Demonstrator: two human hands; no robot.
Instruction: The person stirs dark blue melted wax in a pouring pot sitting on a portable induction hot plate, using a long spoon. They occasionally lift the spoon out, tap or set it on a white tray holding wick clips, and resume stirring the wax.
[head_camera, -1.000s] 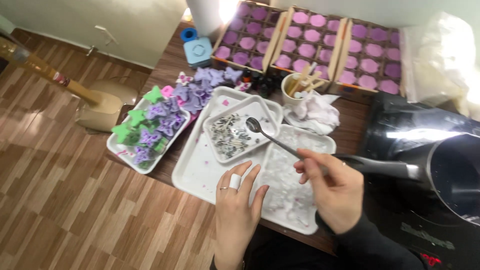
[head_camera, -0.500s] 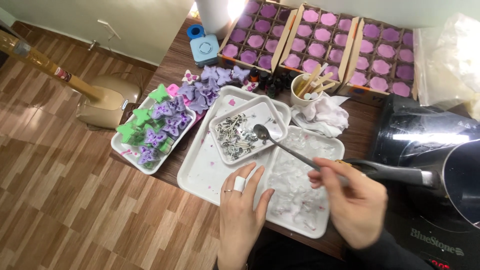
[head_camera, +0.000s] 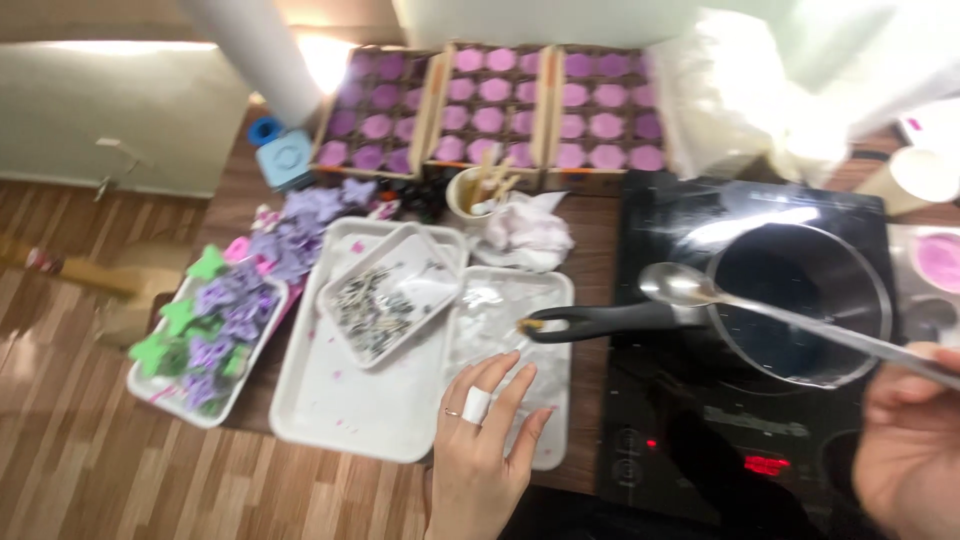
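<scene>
The left hand (head_camera: 482, 440) lies palm down, fingers spread and stretched forward, a white band wrapped around one finger and a thin ring on the next. The right hand (head_camera: 912, 440) sits at the lower right edge of the view — partly cut off — with its fingers curled closed in a pinch, knuckles up, wrist out of sight.

Right hand (head_camera: 915, 445) and spoon handle (head_camera: 880, 350) cut off at right edge; whole scene motion-blurred.
</scene>
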